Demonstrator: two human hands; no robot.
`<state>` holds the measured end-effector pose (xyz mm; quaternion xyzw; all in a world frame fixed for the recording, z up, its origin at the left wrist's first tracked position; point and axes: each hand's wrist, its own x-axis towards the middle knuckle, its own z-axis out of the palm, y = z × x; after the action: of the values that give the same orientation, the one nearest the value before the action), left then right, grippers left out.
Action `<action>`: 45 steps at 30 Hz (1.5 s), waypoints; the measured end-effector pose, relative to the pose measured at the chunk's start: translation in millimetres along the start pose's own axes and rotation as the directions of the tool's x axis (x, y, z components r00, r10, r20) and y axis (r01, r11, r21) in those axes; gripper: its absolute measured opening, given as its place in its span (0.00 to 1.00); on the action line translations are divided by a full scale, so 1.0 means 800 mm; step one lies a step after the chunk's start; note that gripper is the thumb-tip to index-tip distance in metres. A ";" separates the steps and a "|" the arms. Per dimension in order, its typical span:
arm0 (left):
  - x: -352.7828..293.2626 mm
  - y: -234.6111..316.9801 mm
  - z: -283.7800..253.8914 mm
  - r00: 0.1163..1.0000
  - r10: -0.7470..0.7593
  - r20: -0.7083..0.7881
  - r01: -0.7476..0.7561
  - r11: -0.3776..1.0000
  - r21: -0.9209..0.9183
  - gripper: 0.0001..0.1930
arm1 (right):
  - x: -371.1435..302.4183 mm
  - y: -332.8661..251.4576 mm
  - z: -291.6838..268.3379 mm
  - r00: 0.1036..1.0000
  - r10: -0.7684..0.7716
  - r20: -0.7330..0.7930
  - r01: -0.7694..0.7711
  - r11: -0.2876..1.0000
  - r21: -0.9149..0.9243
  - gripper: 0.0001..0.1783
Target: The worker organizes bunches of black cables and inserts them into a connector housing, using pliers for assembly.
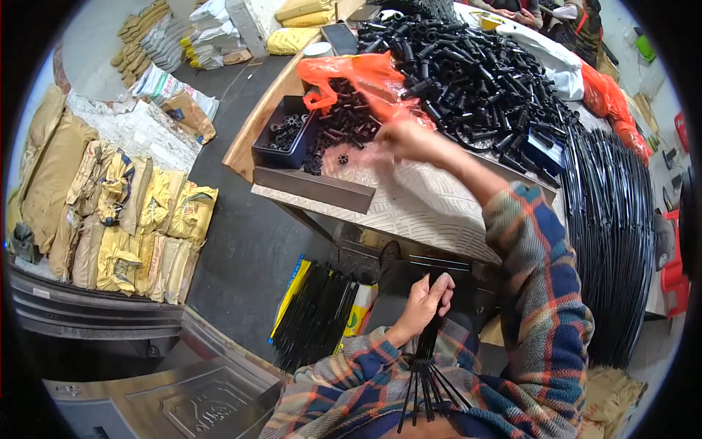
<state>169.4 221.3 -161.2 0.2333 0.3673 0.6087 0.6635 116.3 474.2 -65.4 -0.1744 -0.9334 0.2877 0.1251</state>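
Over my lap, my left hand [424,304] is closed round a bundle of thin black rods [422,372], whose lower ends fan out toward me. My right hand [409,140] is stretched over the table beside an orange-red plastic bag [344,71]; motion smears its fingers, so I cannot see whether they hold anything. Small black ribbed plastic parts [352,121] spill from the bag. One small round black piece [343,159] lies near that hand. To its left stands a dark bin [292,162] with black ring-shaped parts inside. A large heap of black tubular parts [468,80] covers the far side.
A metal strip [314,189] edges the patterned table [446,208]. Long black rods [610,241] stand in a thick mass at the right. More black rods [311,314] lie on the floor. Filled sacks [164,201] are stacked at left. Another person's hands [521,14] show at the top.
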 end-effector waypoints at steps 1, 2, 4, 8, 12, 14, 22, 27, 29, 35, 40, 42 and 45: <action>-0.009 0.004 -0.014 0.998 0.023 -0.065 -0.023 1.000 0.004 0.14 | 0.029 -0.012 0.002 0.987 0.157 -0.031 -0.157 0.988 0.004 0.09; -0.011 0.003 -0.020 0.997 0.023 -0.078 -0.024 1.000 -0.004 0.14 | 0.047 0.013 0.004 0.981 0.094 -0.172 -0.091 0.995 0.027 0.09; -0.002 0.002 -0.007 1.000 -0.003 -0.001 0.003 1.000 -0.015 0.14 | 0.030 0.038 -0.033 0.946 0.094 -0.310 -0.093 0.995 0.016 0.09; 0.000 -0.001 -0.015 0.999 -0.008 -0.040 0.007 1.000 -0.027 0.14 | 0.056 0.011 0.022 0.873 -0.472 -0.123 0.405 0.842 -0.355 0.19; -0.005 0.002 -0.011 0.998 -0.024 -0.065 0.021 0.999 -0.034 0.14 | 0.063 -0.008 0.042 0.987 -0.139 0.083 0.159 0.727 -0.668 0.27; -0.004 0.003 -0.011 0.998 -0.019 -0.052 0.018 1.000 -0.025 0.14 | 0.054 0.005 0.041 0.989 -0.134 0.069 0.143 0.700 -0.700 0.27; -0.005 0.001 -0.009 1.000 0.017 -0.021 -0.017 1.000 0.007 0.14 | -0.014 0.026 0.051 0.952 -0.301 0.059 0.239 0.608 -0.757 0.14; -0.007 0.000 -0.010 1.000 0.007 -0.027 -0.008 0.999 -0.043 0.14 | -0.035 0.018 0.048 0.959 -0.285 0.002 0.188 0.627 -0.756 0.14; -0.006 -0.003 -0.012 0.999 0.013 -0.038 -0.014 0.999 -0.037 0.15 | -0.038 0.002 0.046 0.957 -0.284 -0.050 0.170 0.697 -0.696 0.13; -0.003 -0.002 -0.006 1.000 -0.019 -0.011 0.019 1.000 0.001 0.15 | 0.001 -0.031 0.072 0.986 -0.166 0.019 0.157 0.886 -0.436 0.09; -0.007 -0.003 -0.009 0.998 -0.004 -0.056 0.004 1.000 0.001 0.15 | -0.010 -0.037 0.062 0.974 -0.177 -0.140 0.110 0.914 -0.391 0.10; -0.005 -0.005 -0.008 0.997 0.046 -0.068 -0.041 0.997 0.073 0.18 | -0.058 -0.049 0.026 0.949 -0.130 -0.286 0.064 0.972 -0.228 0.08; -0.011 -0.003 -0.002 0.993 0.102 -0.065 -0.101 0.995 0.012 0.18 | -0.142 -0.054 -0.002 0.948 0.006 -0.317 0.056 0.981 0.185 0.10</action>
<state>169.9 212.3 -162.3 0.2343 0.3791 0.6475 0.6181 209.0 396.8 -54.2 -0.1935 -0.8714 0.3429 0.2927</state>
